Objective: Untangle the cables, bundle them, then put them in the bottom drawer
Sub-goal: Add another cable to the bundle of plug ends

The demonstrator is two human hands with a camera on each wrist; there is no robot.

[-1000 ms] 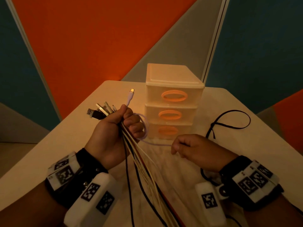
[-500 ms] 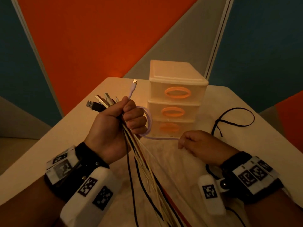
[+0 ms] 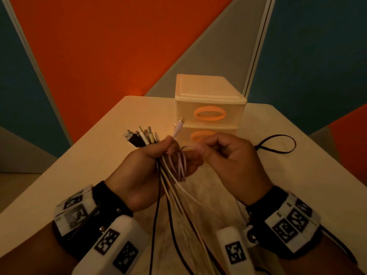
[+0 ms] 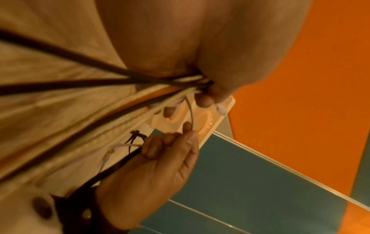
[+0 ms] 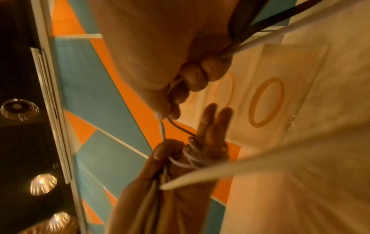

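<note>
Held upright in the left hand (image 3: 143, 171) — the cables (image 3: 170, 197), plug ends fanned up and away past the thumb, loose lengths hanging straight down toward the body and off the bottom of the head view. Thumb and palm clamped on them; at least two fingers (image 5: 212, 120) stuck out straight in the right wrist view. Looped several turns round those fingers and the gripped part: the pale cable (image 3: 181, 165), its plug (image 3: 179, 124) poking up above the rest. Pinched between thumb and fingertips of the right hand (image 3: 232, 165), just beside the left and touching the pale cable's free run. Also trapped under the curled lower fingers of that hand, it seemed, another white cable and a dark one.

Long axis of the gathered cables: near vertical, tilted slightly left at the top. Wrap axis: across it, so each next turn likely had to pass behind the left fingers and back — right hand nearer for that, left only as anchor.

Beyond both hands, well apart on the table (image 3: 79, 175): the drawer unit (image 3: 208, 96), all visible drawers closed, the bottom one hidden behind the hands. To its right, a black strap (image 3: 278, 143), lying loose.

Bundling judged unfinished; drawer step not begun.
</note>
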